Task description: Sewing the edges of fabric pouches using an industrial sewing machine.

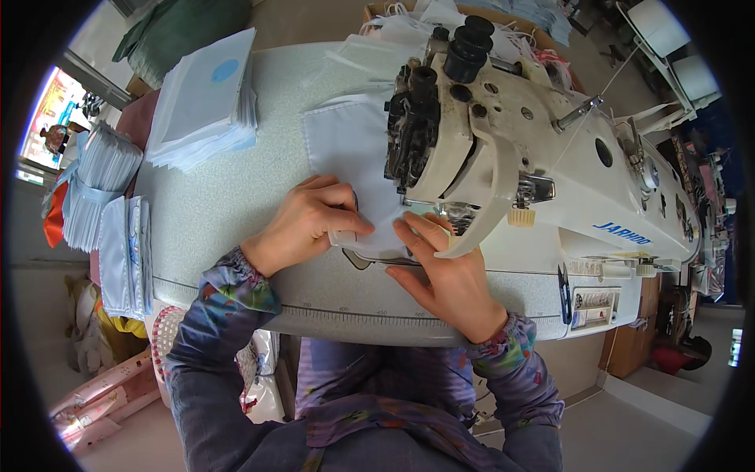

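A pale blue piece of fabric (pixel 342 138) lies on the machine table, reaching under the head of a white sewing machine (pixel 464 149). My left hand (pixel 314 216) pinches the fabric's near left edge between thumb and curled fingers. Flat on the near right part of the cloth, close to the needle area, rests my right hand (pixel 448 275), its fingers stretched out and its thumb apart. The machine head hides the fabric's right side, and the needle tip cannot be made out.
A stack of pale blue pieces (pixel 204 102) stands on the table's far left. Tied bundles (pixel 98 189) and folded cloths (pixel 126 256) sit at its left edge. Thread snips (pixel 565 295) and a small tray (pixel 595 307) lie to the right. White thread cones (pixel 657 27) stand at the far right.
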`<state>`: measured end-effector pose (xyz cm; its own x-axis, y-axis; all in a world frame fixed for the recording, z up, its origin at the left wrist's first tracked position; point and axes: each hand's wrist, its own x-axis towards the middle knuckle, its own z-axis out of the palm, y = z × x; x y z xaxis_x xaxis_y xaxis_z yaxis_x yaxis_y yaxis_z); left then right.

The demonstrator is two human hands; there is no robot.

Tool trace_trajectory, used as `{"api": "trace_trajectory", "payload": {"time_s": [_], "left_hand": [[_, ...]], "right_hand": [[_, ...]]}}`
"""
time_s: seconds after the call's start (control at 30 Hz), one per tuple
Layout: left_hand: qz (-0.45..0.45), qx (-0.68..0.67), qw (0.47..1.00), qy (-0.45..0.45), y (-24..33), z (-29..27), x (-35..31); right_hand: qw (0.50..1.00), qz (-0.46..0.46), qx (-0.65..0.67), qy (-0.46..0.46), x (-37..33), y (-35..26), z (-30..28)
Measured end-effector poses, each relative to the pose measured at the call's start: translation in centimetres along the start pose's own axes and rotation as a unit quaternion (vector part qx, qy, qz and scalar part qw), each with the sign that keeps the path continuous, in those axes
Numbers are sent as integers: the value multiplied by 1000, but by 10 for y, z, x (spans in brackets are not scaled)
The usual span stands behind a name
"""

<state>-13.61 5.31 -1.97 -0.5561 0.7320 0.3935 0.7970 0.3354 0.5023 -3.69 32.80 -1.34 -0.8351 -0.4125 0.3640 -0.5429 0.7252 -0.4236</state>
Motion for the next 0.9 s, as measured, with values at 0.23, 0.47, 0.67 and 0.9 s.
{"api": "trace_trajectory", "payload": {"time_s": [0.23, 0.47, 0.67, 0.9], "left_hand": [[-25, 69, 997, 30, 23, 12, 9], [-65, 188, 976, 90, 60, 41, 9], [-36, 137, 985, 103, 58, 37, -3], [0, 151, 987, 45, 50, 31, -3]], "right_hand": [[1000, 12, -6, 9, 0, 0, -2], [999, 17, 5, 42, -2, 7, 6], [998, 32, 24, 49, -3, 9, 4], [998, 32, 25, 45, -2, 9, 3]]}}
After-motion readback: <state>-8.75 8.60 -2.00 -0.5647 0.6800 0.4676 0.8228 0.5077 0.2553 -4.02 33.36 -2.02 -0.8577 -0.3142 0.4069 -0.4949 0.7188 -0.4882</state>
